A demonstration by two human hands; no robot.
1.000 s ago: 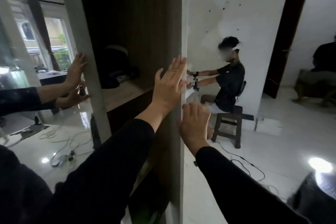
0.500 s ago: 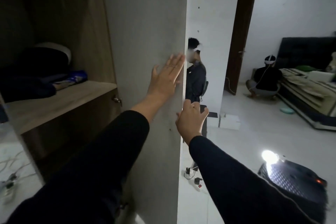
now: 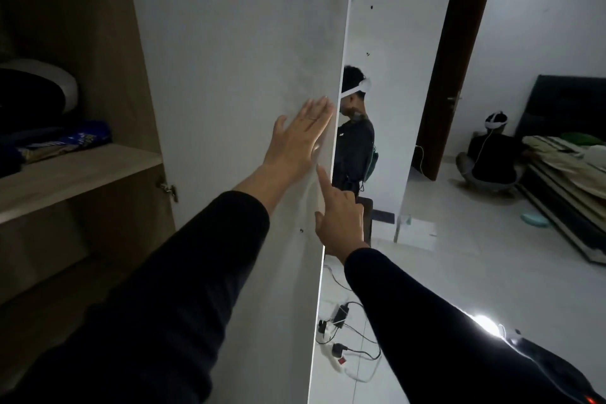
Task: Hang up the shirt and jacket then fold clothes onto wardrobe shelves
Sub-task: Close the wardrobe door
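Left hand [image 3: 300,141] flat, fingers [image 3: 319,111] spread on door [image 3: 229,75]; right hand [image 3: 341,216] pointing, empty; best pushed steadily near edge.

No text, label, brand or number can be read here. The blue cloth [image 3: 87,138] on the wardrobe shelf [image 3: 82,170] bears pale marks, too dim and blurred to make out.

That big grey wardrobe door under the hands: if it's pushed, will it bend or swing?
The wardrobe door looks like a flat rigid panel, so it probably won't flex. A hinge shows at its inner edge, so it likely swings. The left hand lies flat near the free edge, so a light push probably suffices.
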